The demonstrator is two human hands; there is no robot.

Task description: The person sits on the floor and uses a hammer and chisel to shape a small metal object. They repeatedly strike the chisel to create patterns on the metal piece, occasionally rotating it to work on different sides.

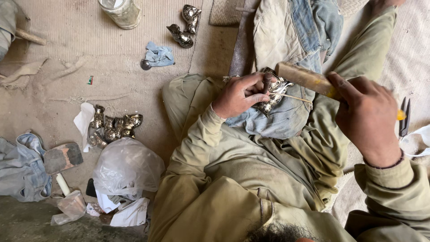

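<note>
Looking down from the head view: person sits on the floor (112, 71), legs in olive cloth, a denim rag (286, 112) draped over the knee at centre.

Left hand (239, 95) sits just left of centre, its grip pinching a short dark punch (267, 82) upright against a shiny embossed metal piece (273, 92). That piece rests on the denim rag, touching the fingers, directly under the punch tip. A thin stick (295, 97) lies across the rag at 3 o'clock from the metal piece.

Right hand (367, 116) at 3 o'clock from the left hand, grip pressed tight around a wooden mallet (304, 78); mallet head hangs just above and right of the punch top.

Floor items: cluster of similar metal pieces (114, 127) at 9 o'clock, beside a white plastic bag (127, 168). Two more shiny pieces (186, 27) at 11 o'clock, near a glass jar (121, 12) and a blue cloth scrap (159, 54). Small snips (404, 117) lie at far 3 o'clock, past the right hand. Second hammer (62, 157) lies at 8 o'clock on the floor.
</note>
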